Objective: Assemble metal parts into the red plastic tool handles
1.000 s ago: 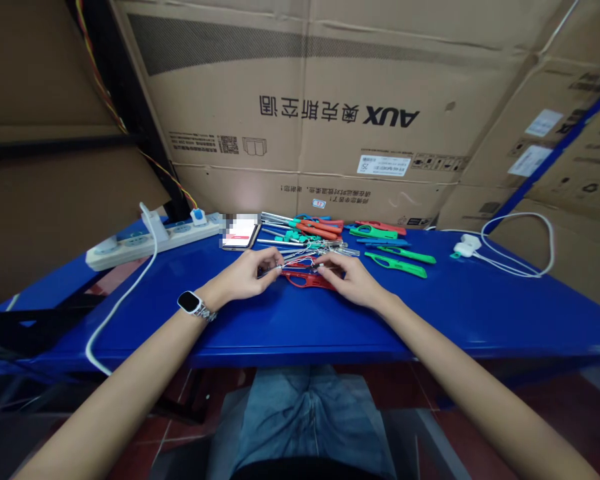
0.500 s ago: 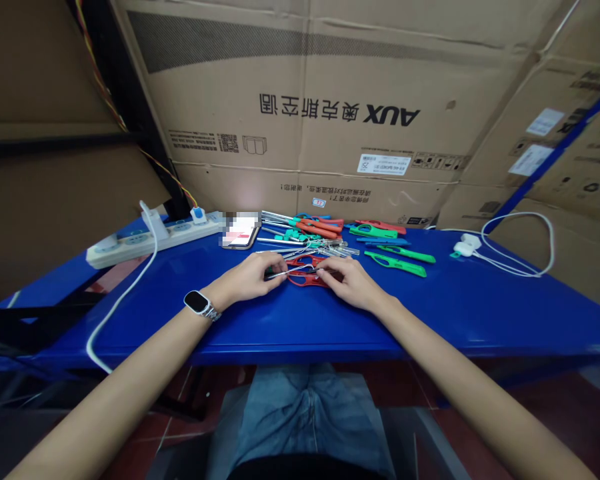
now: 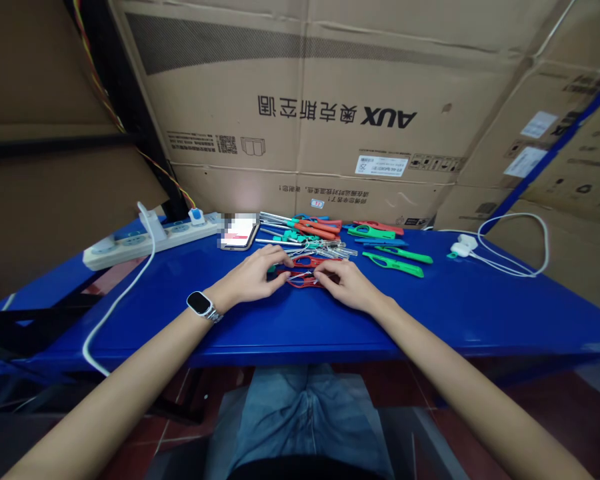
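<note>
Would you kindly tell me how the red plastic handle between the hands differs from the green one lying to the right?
The red handle lies between the left hand and right hand, touched by both; the green handle lies apart, untouched. One is red, the other green. Both rest on the blue table.

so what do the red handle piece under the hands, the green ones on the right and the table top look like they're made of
Red handle piece: looks like moulded plastic, uniform matt red with loop cut-outs; thin silvery rods beside it look like metal.
Green handle pieces: the same plastic look, bright even colour, faint sheen.
Table top: smooth glossy blue, probably painted metal or laminate; the soft reflections leave that open.
</note>
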Available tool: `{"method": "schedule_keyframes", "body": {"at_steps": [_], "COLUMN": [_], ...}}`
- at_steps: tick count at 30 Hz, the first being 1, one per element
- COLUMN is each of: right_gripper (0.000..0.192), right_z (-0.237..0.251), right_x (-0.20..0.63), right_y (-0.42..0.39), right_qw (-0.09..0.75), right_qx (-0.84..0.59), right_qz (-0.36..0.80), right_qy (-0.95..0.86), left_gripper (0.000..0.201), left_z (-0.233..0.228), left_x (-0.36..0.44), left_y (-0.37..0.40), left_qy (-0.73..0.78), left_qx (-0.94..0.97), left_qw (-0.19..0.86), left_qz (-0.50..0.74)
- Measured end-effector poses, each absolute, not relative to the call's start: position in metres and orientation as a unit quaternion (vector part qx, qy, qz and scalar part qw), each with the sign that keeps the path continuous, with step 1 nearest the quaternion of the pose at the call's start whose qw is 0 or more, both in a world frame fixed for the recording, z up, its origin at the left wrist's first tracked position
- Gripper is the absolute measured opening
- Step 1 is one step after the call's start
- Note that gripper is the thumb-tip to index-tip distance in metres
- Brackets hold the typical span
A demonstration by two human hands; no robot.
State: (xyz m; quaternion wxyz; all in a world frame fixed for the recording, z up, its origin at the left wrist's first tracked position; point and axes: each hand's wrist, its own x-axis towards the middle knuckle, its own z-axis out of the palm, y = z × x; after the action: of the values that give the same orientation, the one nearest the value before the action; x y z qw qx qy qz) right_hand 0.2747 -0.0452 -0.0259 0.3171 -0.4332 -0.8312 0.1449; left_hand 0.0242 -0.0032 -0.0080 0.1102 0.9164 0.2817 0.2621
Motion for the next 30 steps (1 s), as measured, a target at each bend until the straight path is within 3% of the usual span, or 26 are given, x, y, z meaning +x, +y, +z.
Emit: {"method": "schedule_keyframes", "body": {"at_steps": [16,30], "right_gripper": [0.025,0.017], "right_z": [-0.027,-0.032], "right_x": [0.274,0.279], "right_y": [-0.044,-0.041], "right_qw": [0.337,0.347], "right_qx": [-0.445,-0.445], "right_qz": [0.152,0.168], "right_qy": [-0.816,-0.808], "left_gripper": [0.010,0.011], "left_z": [0.001,-0.007], "left_x": [0.059,0.050], "left_y": [0.006,0.003], "left_qy": [0.229,0.193], "left_qx": [0.910,0.919], "left_qw": [0.248,0.200], "left_qz": [0.242,0.279]}}
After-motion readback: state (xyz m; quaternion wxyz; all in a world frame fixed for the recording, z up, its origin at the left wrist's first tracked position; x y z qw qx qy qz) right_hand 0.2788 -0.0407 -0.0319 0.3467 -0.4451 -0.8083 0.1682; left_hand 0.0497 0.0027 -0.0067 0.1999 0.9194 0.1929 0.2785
